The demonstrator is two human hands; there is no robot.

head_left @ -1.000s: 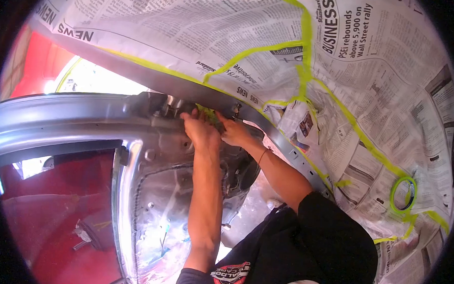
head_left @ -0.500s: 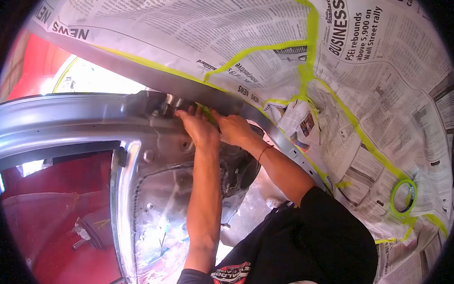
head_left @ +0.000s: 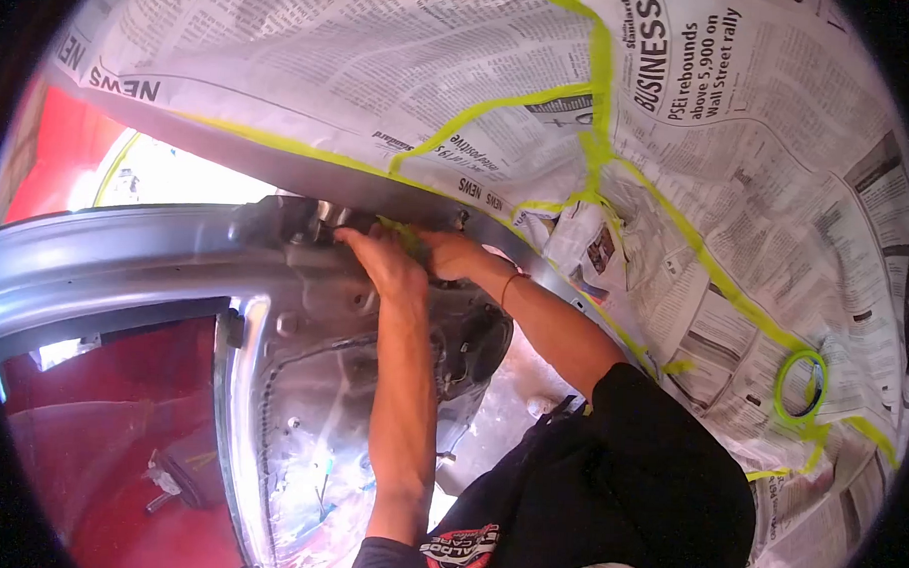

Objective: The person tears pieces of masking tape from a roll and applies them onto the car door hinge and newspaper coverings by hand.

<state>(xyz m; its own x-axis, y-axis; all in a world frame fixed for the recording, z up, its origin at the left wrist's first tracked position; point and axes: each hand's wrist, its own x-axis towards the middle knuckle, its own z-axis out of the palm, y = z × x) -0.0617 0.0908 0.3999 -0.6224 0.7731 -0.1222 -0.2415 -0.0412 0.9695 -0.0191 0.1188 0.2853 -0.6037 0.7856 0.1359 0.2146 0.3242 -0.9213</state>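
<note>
My left hand (head_left: 387, 262) is at the hinge edge of a grey car door (head_left: 305, 254), its thumb out toward a metal hinge (head_left: 329, 216). Close on its right, my right hand (head_left: 457, 256) reaches in, fingers bent. Between them is a piece of yellow-green masking tape (head_left: 406, 234), which the fingers of both hands appear to hold. The fingertips are partly hidden in the narrow gap between door and body frame.
Newspaper (head_left: 679, 172) edged with yellow-green tape covers the car body above and to the right. A tape roll (head_left: 801, 386) rests on the paper at right. The door's window (head_left: 109, 432) shows red behind it. A dark speaker-shaped opening (head_left: 482, 350) lies below the right hand.
The view has shifted slightly, moving the hands a little left and down in the picture. Both stay at the hinge gap, and the tape between them looks more bunched.
</note>
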